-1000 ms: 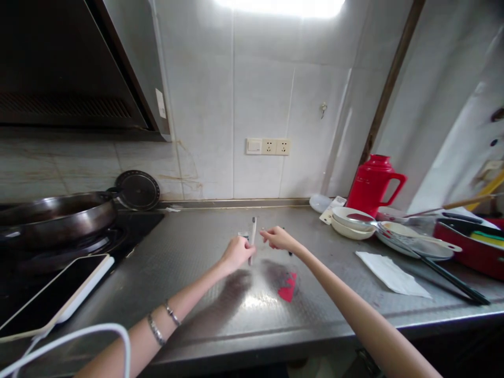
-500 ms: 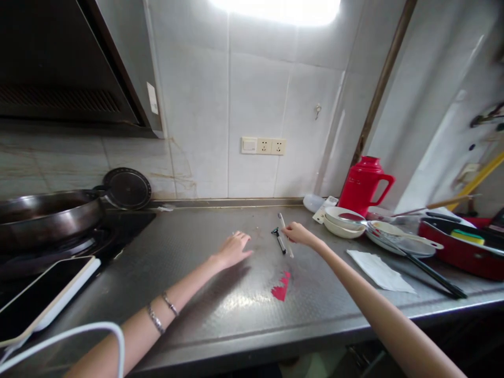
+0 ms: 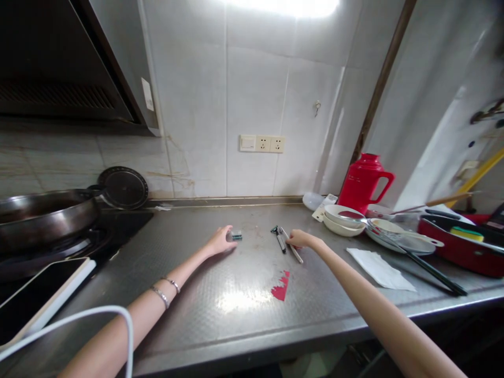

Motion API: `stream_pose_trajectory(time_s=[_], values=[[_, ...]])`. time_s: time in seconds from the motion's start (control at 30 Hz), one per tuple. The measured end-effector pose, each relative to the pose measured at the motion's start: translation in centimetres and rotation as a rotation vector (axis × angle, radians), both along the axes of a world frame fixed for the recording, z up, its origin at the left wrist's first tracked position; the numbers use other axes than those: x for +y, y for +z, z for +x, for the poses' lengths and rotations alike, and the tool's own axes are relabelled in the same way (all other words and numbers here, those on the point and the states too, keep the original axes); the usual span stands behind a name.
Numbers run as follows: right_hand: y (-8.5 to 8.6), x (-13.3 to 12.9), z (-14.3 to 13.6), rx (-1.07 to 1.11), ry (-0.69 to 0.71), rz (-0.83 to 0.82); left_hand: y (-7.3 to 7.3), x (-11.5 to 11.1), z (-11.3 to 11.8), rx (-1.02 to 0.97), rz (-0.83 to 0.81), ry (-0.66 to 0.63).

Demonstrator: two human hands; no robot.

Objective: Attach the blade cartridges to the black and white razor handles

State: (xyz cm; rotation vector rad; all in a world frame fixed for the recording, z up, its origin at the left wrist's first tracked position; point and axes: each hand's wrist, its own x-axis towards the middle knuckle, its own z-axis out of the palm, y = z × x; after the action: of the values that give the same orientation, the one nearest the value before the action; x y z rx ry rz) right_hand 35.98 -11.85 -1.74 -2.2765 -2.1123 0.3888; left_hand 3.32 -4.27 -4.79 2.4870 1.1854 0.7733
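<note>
And there it was: the right hand point(image 3: 300, 239) had its fingers together, pinching the toothbrush point(image 3: 296, 254) around the middle! Just left of that hand lay the razor point(image 3: 281, 242), close alongside. Over at the left hand point(image 3: 221, 241), curved with thumb and fingers apart, the box point(image 3: 237, 235) sat at the fingertips; whether gripped, I couldn't tell. Nearer the wearer, between both arms, lay a red scrap point(image 3: 281, 289).

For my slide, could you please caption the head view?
Left hand at small case, right hand at toothbrush beside razor.
</note>
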Motion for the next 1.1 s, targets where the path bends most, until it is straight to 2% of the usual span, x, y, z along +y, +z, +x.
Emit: stream_pose_trajectory(time_s=[0.4, 0.6, 0.77, 0.87, 0.97, 1.03, 1.1], values=[[-0.4, 0.4, 0.0, -0.105, -0.031, 0.034, -0.5, 0.7, 1.1, 0.063, 0.114, -0.021], [-0.4, 0.5, -0.3, -0.138, -0.062, 0.079, -0.7, 1.2, 1.2, 0.088, 0.067, 0.014], [-0.3, 0.2, -0.4, -0.139, -0.059, 0.103, -0.8, 1.3, 1.1, 0.065, 0.102, 0.012], [0.4, -0.4, -0.2, -0.141, -0.053, 0.134, -0.9, 1.1, 0.9, 0.027, 0.109, 0.007], [1.9, -1.1, -0.1, -0.128, -0.021, 0.167, -0.7, 0.9, 0.9, -0.042, 0.134, 0.009], [3.1, -1.5, -0.4, -0.101, 0.035, 0.172, -0.3, 0.4, 1.1, -0.103, 0.139, 0.007], [4.2, -2.0, -1.4, -0.047, 0.148, 0.189, 0.4, -0.4, 1.8, -0.158, 0.123, -0.03]])
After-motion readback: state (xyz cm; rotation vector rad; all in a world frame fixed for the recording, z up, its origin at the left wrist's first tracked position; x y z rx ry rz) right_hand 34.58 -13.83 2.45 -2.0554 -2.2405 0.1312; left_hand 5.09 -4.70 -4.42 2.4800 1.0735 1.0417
